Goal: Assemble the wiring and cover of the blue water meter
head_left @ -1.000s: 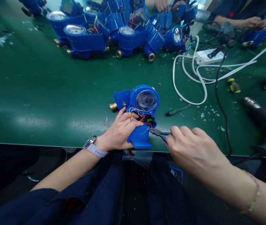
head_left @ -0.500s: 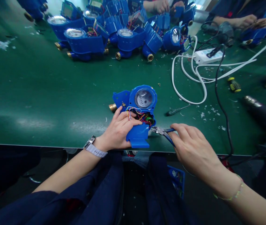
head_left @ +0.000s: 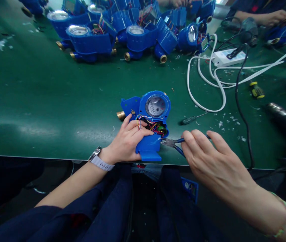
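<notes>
A blue water meter [head_left: 167,111] with a round glass dial and a brass pipe end lies near the table's front edge. Its housing is uncovered, showing coloured wires [head_left: 152,126] and a round green part. My left hand [head_left: 123,143] is wrapped over the near side of the meter, fingertips at the wires and against a blue plate [head_left: 148,144]. My right hand [head_left: 205,153] grips the handles of blue-handled cutting pliers [head_left: 168,142]. The pliers' jaws are at the right edge of the plate; what lies between them is too small to make out.
Several blue meters [head_left: 90,43] crowd the far side. A white power strip [head_left: 230,57] with looping cable, a black cord [head_left: 240,107], a thin screwdriver [head_left: 188,120], a yellow-black screwdriver [head_left: 256,90] and a dark heat-gun-like tool [head_left: 284,121] lie rightward. Co-workers' hands [head_left: 276,17] show across the table.
My right hand has shifted slightly and opened its grip, with the index finger now raised off the pliers' handle. My left hand and the meter stay nearly still; the view has moved a little.
</notes>
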A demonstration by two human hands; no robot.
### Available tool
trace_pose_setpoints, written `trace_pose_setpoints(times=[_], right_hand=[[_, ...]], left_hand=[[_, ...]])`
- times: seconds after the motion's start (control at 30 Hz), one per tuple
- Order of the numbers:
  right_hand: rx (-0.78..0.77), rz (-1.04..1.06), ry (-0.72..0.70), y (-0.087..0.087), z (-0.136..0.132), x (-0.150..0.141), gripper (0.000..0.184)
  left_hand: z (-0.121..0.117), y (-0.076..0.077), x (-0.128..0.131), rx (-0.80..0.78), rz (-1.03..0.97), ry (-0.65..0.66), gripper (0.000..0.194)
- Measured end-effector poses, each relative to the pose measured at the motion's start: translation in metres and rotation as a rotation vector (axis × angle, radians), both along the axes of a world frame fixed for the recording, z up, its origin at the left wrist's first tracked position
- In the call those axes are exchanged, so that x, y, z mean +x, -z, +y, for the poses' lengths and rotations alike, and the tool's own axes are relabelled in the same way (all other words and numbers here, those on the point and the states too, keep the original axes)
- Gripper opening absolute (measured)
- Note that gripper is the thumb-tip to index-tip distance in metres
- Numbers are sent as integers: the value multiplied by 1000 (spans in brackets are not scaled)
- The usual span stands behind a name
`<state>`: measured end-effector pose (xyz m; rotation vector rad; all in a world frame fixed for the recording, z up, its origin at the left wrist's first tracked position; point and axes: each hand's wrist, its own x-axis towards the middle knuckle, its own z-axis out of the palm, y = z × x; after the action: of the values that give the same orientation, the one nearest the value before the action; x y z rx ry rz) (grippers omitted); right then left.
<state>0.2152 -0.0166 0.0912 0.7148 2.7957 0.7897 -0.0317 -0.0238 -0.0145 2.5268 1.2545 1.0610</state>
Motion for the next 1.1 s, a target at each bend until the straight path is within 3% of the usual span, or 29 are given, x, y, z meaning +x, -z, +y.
trace_pose_setpoints(times=[0.53, 0.93, 1.1], right_hand=[[-44, -55, -95, -18, 4, -5, 42], [6, -122, -199, -18, 12, -12, 48], [6, -218, -149, -20, 7, -19, 49]], left_hand=[[1, 0, -1, -19, -7, 0, 50], [1, 0, -3, -19, -4, 29, 52], [1, 2, -3, -28, 8, 57, 54]])
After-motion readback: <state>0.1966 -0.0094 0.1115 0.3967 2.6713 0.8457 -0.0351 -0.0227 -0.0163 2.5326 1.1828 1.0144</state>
